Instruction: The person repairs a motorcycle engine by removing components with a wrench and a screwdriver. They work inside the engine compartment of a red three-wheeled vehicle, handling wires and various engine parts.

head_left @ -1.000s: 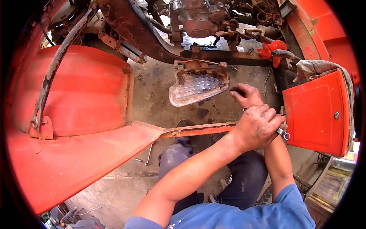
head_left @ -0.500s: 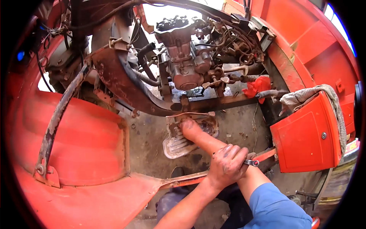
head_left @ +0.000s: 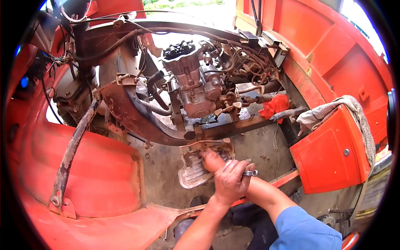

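Head view: stained grey-brown concrete floor (head_left: 162, 166) shows through an open vehicle frame; bright green foliage (head_left: 179, 4) at top edge. Left side: broad, bulging red sheet-metal fender (head_left: 91, 166), dusty and smooth, with a bent, rust-flaked dark metal tube (head_left: 74, 148) bolted at its base. Upper centre: blocky cast grey metal engine (head_left: 192, 81). Right: flat-faced red box (head_left: 325, 160) with round lock, coarse grey cloth (head_left: 354, 106) draped over its upper edge; beyond it, red panelled metal wall (head_left: 333, 54). Ribbed, rust-stained metal foot plate (head_left: 193, 178) sits near centre, just below a dark steel beam (head_left: 241, 126). Left hand (head_left: 230, 182), dark-smudged, is clenched around a shiny steel wrench (head_left: 251, 173), ring end protruding rightward. Right hand (head_left: 211, 160) is at the foot plate; fingertips hidden, cannot tell whether they grip.
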The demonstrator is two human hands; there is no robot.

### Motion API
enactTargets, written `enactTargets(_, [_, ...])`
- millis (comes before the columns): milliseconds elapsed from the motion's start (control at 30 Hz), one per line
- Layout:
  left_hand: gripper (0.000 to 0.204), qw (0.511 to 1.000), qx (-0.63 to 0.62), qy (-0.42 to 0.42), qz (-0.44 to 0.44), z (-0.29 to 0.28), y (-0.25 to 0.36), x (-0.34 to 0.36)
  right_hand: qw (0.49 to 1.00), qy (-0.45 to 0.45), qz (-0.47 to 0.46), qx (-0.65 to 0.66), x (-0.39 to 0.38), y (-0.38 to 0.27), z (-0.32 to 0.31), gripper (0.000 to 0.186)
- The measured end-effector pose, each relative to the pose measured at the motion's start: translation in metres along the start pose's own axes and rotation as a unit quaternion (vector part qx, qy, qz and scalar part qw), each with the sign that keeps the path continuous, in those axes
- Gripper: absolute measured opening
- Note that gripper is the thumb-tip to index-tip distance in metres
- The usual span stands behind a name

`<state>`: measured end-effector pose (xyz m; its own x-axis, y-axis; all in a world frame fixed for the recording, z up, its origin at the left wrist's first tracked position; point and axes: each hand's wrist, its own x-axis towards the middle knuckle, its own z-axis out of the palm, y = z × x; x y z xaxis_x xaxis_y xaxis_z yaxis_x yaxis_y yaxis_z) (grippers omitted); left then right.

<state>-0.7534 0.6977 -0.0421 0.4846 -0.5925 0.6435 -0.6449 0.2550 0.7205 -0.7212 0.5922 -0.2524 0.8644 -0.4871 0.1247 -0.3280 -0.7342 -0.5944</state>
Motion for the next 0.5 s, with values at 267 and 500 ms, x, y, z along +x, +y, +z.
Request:
enactTargets(267, [0.003, 0.997, 0.004, 0.057, -0.046, -0.028, -0.016, 0.009, 0.756, 0.071, 0.221, 0.612, 0.045, -0.004, -0.129, 0.022])
enactTargets(500, [0.003, 0.992, -0.009, 0.076, -0.104, -0.023, -0.029, 0.017, 0.691, 0.161, 0.159, 0.687, 0.139, 0.02, -0.188, 0.013])
